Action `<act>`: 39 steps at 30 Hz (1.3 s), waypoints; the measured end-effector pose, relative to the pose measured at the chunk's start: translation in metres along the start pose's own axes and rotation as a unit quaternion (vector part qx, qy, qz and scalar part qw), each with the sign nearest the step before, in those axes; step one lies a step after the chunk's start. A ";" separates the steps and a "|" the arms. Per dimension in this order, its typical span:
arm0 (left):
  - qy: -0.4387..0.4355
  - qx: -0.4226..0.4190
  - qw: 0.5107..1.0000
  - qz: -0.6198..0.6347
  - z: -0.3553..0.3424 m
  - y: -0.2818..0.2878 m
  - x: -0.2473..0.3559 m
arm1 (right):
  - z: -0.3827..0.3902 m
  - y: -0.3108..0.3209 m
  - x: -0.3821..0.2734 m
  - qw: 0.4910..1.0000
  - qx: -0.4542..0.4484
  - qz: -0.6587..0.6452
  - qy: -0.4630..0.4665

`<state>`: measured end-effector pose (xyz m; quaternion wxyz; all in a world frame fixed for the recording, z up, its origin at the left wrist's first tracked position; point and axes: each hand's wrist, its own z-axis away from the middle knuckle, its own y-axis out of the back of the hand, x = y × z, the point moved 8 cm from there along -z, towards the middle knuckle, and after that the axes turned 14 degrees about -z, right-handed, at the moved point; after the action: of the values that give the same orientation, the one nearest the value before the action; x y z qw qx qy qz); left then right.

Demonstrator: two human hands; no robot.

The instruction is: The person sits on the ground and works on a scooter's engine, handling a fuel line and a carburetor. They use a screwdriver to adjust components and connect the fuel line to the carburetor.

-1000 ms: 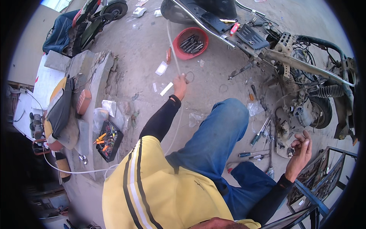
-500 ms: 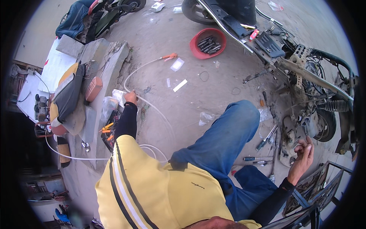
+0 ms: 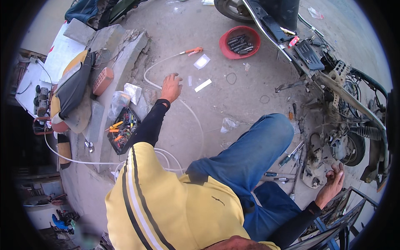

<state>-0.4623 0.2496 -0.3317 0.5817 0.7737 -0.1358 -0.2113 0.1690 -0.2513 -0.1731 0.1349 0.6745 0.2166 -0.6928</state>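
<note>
My left hand [image 3: 171, 88] reaches out over the pale air hose [image 3: 192, 111], its fingers loosely spread and nothing seen in them. The hose runs beneath that hand and curves up to an orange-red air blow gun [image 3: 193, 51] lying on the ground. My right hand [image 3: 330, 186] is raised beside the stripped scooter [image 3: 333, 96], palm up with fingers bent and apart, holding nothing. A black tray of small tools and parts [image 3: 125, 129] stands left of my left forearm, next to a clear plastic bag [image 3: 118, 103] and a white packet [image 3: 133, 93].
A red bowl [image 3: 223, 48] of dark cylindrical parts stands ahead. Screwdrivers [image 3: 287, 158] and a greasy metal part [image 3: 312, 175] lie right of my knee. At left are a brick [image 3: 102, 81], a concrete ledge [image 3: 137, 46] and a scooter seat [image 3: 75, 85]. A metal frame [image 3: 350, 208] stands at lower right.
My left hand has moved right and forward from beside the white packet to over the hose, and the tool tray shows more fully. My right hand stays raised. The view has shifted slightly.
</note>
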 end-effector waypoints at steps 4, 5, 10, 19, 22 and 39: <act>0.014 -0.174 0.981 0.082 -0.046 -0.056 0.045 | 0.007 0.035 -0.019 0.998 0.064 0.022 0.018; 0.028 -0.213 0.973 0.085 -0.055 -0.070 0.054 | 0.010 0.048 -0.022 0.995 0.089 0.030 0.026; 0.099 -0.260 0.952 0.129 -0.085 -0.188 0.055 | 0.036 0.099 -0.031 0.972 0.206 0.111 0.023; 0.210 -0.204 0.950 0.104 -0.130 -0.289 0.021 | 0.064 0.209 0.014 0.935 0.294 0.195 0.017; 0.230 -0.167 0.952 0.112 -0.149 -0.313 0.005 | 0.052 0.228 0.028 0.893 0.181 0.413 0.010; 0.184 0.037 0.982 0.002 -0.111 -0.299 0.005 | 0.012 0.138 0.094 0.941 0.243 0.221 -0.075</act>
<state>-0.4148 0.4261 -0.5930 0.5679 0.8203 -0.0354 -0.0590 0.2197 -0.3667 -0.2827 0.1326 0.6638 -0.1241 -0.7255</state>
